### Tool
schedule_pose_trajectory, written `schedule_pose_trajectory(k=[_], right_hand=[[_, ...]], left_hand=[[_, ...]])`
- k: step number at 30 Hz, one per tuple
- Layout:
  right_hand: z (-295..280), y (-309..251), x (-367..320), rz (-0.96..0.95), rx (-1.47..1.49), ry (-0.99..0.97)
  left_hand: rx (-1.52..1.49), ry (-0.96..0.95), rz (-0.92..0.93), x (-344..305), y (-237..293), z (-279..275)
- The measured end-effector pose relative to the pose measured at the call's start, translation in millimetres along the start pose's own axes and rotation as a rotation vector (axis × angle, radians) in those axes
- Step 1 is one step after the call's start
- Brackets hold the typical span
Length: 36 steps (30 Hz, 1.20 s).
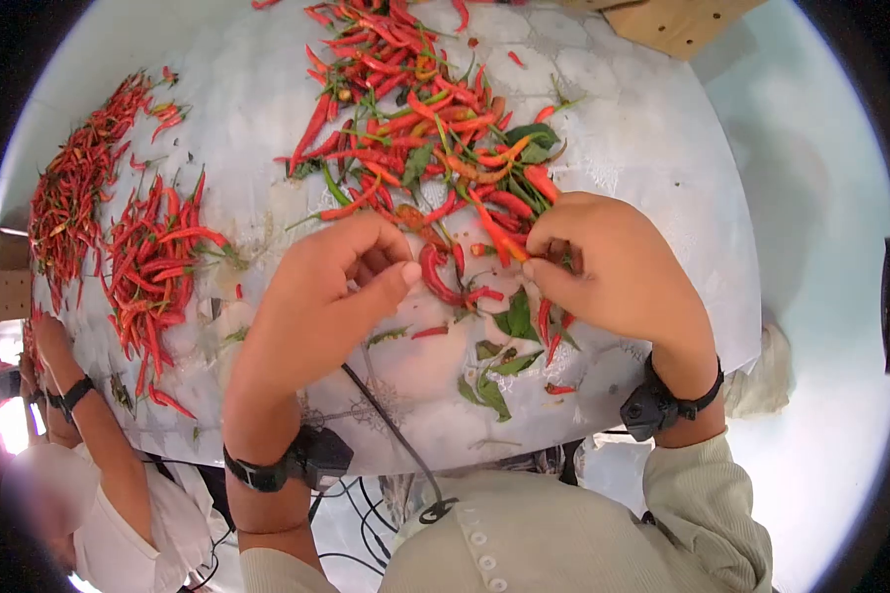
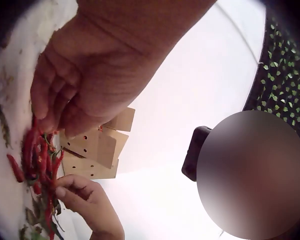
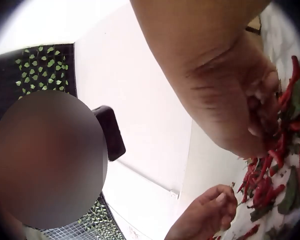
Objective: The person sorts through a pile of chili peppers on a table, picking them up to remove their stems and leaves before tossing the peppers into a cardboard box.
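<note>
Down at the near edge of the round table under its white patterned cloth (image 1: 652,128), both forearms reach in from below with the wrists bent. The left hand (image 1: 316,296) lies knuckles up, its fingers curled under, and thumb and forefinger pinch the stem end of a curved red chilli (image 1: 435,279) that lies on the cloth between the two hands. The right hand (image 1: 613,267) is hooked the same way: its thumb presses against its curled fingers, pinching a few slim red chillies (image 1: 546,321) that hang under the palm. Just beyond the fingertips is the loose heap of red, orange and green chillies (image 1: 425,119), leafy and tangled. Torn green leaves (image 1: 494,381) litter the near rim. Sorted red chillies (image 1: 153,262) lie well apart at the left, beside another person's forearm (image 1: 84,400).
</note>
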State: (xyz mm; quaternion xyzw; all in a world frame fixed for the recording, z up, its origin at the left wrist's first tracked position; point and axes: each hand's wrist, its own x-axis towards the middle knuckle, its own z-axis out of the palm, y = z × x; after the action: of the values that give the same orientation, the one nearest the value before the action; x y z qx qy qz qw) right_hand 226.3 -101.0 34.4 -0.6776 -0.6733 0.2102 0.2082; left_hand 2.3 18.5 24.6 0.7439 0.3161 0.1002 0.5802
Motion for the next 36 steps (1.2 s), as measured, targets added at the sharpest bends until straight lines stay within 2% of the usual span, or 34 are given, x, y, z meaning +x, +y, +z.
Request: schedule_pose_trajectory(k=[2, 5, 8, 14, 18, 19, 22, 25, 28, 31, 34, 36], right_hand=[[-5.6, 0.2, 3.2, 0.081, 0.186, 0.027], [-6.7, -7.6, 5.5, 0.193, 0.609, -0.038], [6.0, -10.0, 9.3, 0.156, 0.831, -0.066], [29.5, -24.8, 13.4, 0.0, 0.681, -0.006], [26.9, -24.6, 16.7, -0.127, 0.507, 0.072], [21.0, -21.6, 16.0, -0.091, 0.395, 0.106], [6.2, 6.2, 13.7, -0.005, 0.004, 0.401], [-4.4, 30.2, 9.7, 0.143, -0.047, 0.373], [0.9, 41.8, 10.3, 0.152, -0.025, 0.186], [1.7, 32.6, 11.9, 0.17, -0.009, 0.104], [1.4, 28.2, 14.8, 0.15, 0.239, 0.031], [2.4, 32.7, 14.6, 0.206, 0.515, 0.003]], left_hand=[[-0.041, -0.014, -0.038, -1.7, -0.1, -1.2], [-0.216, 0.004, -0.006, -2.0, -0.5, 6.3], [-0.354, -0.008, 0.014, 2.9, -0.7, 13.9], [-0.55, -0.067, -0.035, 3.4, 0.9, 15.0], [-0.484, -0.036, 0.021, 7.0, 0.2, 7.1], [-0.455, 0.002, 0.03, 5.4, -1.0, 6.8], [-0.468, 0.109, -0.028, 4.4, -2.9, 10.8], [-0.481, 0.142, -0.096, 5.7, -2.5, 9.3], [-0.518, 0.128, -0.136, 8.2, -3.8, 7.1], [-0.527, 0.112, -0.154, 7.3, -6.8, 7.3], [-0.532, 0.114, -0.177, 10.3, -3.5, 5.8], [-0.562, 0.114, -0.189, 9.0, -6.2, 7.0]])
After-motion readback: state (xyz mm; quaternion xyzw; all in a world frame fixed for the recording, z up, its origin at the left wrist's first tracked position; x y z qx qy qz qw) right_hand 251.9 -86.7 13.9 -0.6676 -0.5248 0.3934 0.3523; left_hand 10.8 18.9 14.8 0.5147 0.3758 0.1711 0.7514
